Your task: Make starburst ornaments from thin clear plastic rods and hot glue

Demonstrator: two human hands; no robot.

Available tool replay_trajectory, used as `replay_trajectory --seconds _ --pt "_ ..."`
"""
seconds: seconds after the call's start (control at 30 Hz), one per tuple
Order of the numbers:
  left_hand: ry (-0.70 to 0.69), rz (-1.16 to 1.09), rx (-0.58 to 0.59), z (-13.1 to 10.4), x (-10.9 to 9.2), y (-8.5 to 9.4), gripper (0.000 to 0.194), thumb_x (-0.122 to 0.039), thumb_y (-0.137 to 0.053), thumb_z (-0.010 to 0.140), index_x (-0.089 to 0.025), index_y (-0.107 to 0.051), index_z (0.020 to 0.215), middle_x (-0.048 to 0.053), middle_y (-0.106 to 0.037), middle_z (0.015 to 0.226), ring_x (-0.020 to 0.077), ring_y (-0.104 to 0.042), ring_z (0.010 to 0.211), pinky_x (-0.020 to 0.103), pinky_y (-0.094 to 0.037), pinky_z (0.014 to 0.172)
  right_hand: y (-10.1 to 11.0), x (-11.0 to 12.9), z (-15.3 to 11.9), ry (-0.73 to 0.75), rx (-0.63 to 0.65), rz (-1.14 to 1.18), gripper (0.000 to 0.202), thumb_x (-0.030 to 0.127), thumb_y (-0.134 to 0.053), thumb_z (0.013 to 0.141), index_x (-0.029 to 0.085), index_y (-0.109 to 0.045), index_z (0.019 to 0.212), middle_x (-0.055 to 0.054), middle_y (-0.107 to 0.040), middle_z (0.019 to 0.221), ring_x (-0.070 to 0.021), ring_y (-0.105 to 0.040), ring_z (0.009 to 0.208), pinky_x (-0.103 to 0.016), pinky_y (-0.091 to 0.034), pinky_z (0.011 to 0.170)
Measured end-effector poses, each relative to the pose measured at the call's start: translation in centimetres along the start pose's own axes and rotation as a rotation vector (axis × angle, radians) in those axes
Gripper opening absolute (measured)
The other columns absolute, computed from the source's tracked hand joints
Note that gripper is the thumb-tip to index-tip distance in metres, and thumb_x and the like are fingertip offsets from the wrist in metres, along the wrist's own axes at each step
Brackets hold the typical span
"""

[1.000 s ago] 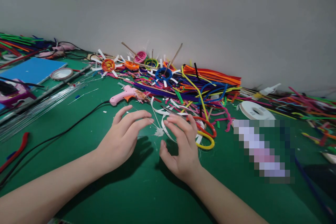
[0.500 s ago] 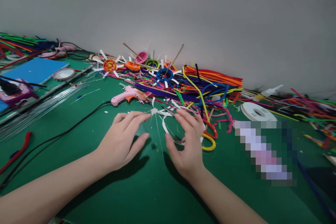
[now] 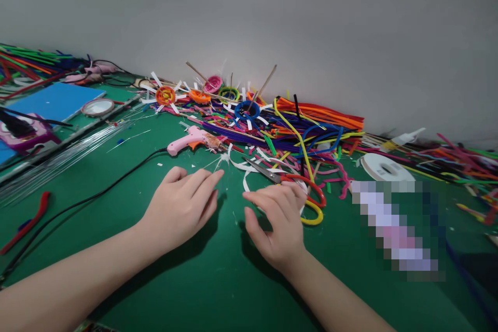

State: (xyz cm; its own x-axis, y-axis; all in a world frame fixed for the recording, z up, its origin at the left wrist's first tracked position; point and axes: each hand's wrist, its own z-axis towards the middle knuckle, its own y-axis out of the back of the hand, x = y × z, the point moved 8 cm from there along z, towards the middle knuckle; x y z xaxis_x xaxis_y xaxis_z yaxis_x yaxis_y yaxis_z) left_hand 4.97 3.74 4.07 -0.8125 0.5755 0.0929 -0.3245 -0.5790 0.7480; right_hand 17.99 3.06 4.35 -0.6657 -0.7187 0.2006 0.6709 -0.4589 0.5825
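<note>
My left hand (image 3: 184,210) hovers over the green table with its fingers stretched forward. Its thumb lies below the index finger, a small gap apart, and I see nothing held. Just beyond its fingertips lies a small whitish blob with thin strands (image 3: 224,157), perhaps glue. Opposite, my right hand (image 3: 276,223) is loosely curled, thumb and index finger apart, with nothing visible between them. Scissors (image 3: 268,171) with red and yellow handles lie right behind its knuckles, among curled white strips (image 3: 246,181). A pink glue gun (image 3: 187,141) rests beyond my left hand.
Several small coloured coils with white strips, such as an orange one (image 3: 165,95) and a blue one (image 3: 247,110), sit on piled pipe cleaners (image 3: 327,114) along the wall. A ribbon spool (image 3: 385,167) lies right. The glue gun's black cord (image 3: 105,194) crosses the left side.
My right hand has drawn back toward me, uncovering the scissors' blades. My left thumb has moved nearer the index finger. The whitish blob has shifted slightly away, and its strands now lean left.
</note>
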Motion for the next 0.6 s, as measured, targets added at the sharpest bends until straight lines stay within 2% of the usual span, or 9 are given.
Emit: replay_trajectory --seconds 0.1,0.3,0.47,0.6 --pt "-0.038 0.016 -0.006 0.0 -0.3 0.1 0.024 -0.015 -0.05 0.087 -0.009 -0.057 0.109 0.005 -0.07 0.086 0.0153 -0.062 0.068 0.034 -0.038 0.066 -1.2 -0.6 0.0 -0.056 0.077 0.008 0.013 0.02 -0.054 0.086 0.02 -0.06 0.098 0.0 -0.066 0.082 -0.0158 -0.059 0.076 -0.038 -0.036 0.084" --pt "-0.036 0.002 0.028 -0.2 -0.1 -0.1 0.017 -0.016 -0.049 0.088 -0.016 -0.06 0.101 0.002 -0.071 0.088 0.0141 -0.063 0.065 0.034 -0.039 0.069 -2.6 -1.6 -0.4 -0.155 0.206 0.032 0.013 0.024 -0.052 0.088 0.019 -0.06 0.096 -0.002 -0.067 0.082 -0.0171 -0.06 0.078 -0.039 -0.033 0.089" --pt "-0.005 0.008 0.032 0.0 0.1 0.0 0.007 -0.016 -0.051 0.086 -0.016 -0.058 0.086 0.002 -0.069 0.084 0.0146 -0.06 0.061 0.033 -0.037 0.063 -2.5 -1.5 -0.4 -0.148 0.207 0.053 0.012 0.021 -0.051 0.088 0.02 -0.059 0.096 -0.001 -0.066 0.08 -0.0167 -0.06 0.077 -0.039 -0.033 0.09" --pt "0.037 -0.007 0.052 0.0 0.6 -0.4 0.009 -0.017 -0.05 0.086 -0.016 -0.055 0.079 0.0 -0.066 0.07 0.0149 -0.058 0.056 0.032 -0.036 0.061 -2.5 -1.8 -0.5 -0.156 0.202 0.062 0.014 0.02 -0.05 0.088 0.018 -0.059 0.099 -0.004 -0.067 0.085 -0.0181 -0.061 0.08 -0.038 -0.036 0.086"
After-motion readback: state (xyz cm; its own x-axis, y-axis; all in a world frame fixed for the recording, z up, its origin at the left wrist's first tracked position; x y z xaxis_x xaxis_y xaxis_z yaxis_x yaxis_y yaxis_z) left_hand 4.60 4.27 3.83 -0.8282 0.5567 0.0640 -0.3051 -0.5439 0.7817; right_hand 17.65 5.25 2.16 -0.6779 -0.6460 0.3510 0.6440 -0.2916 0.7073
